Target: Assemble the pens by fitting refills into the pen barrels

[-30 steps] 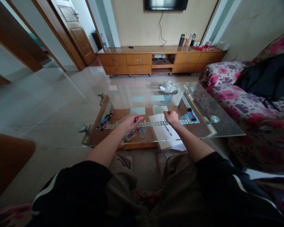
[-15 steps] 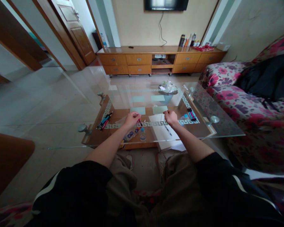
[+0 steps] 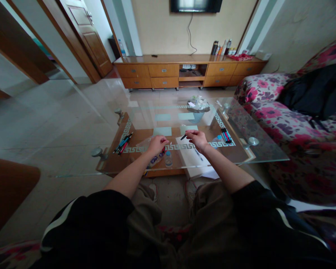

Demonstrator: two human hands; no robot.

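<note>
My left hand (image 3: 157, 145) hovers over the middle of the glass table with its fingers pinched on a red pen (image 3: 164, 150), mostly hidden by the hand. Across from it, my right hand (image 3: 197, 139) grips a short black pen piece (image 3: 183, 137), which points down and left from the fingertips. A bunch of blue, black and pink pens (image 3: 123, 143) lies at the table's left side. More such pens (image 3: 226, 135) lie side by side at the right. Below my right hand, through the glass, white paper (image 3: 189, 157) and a pen (image 3: 198, 154) show.
Under the glass tabletop (image 3: 264, 155) are a small clear bottle (image 3: 168, 160) and plastic packaging (image 3: 156, 160). A full waste basket (image 3: 197, 115) stands beyond. A wooden TV cabinet (image 3: 164, 70) runs along the wall, and a flowered sofa (image 3: 271, 108) is on the right.
My right hand has turned and its fingers have extended, bringing the black pen piece into view. My left hand has shifted slightly, and less of the pen there shows.
</note>
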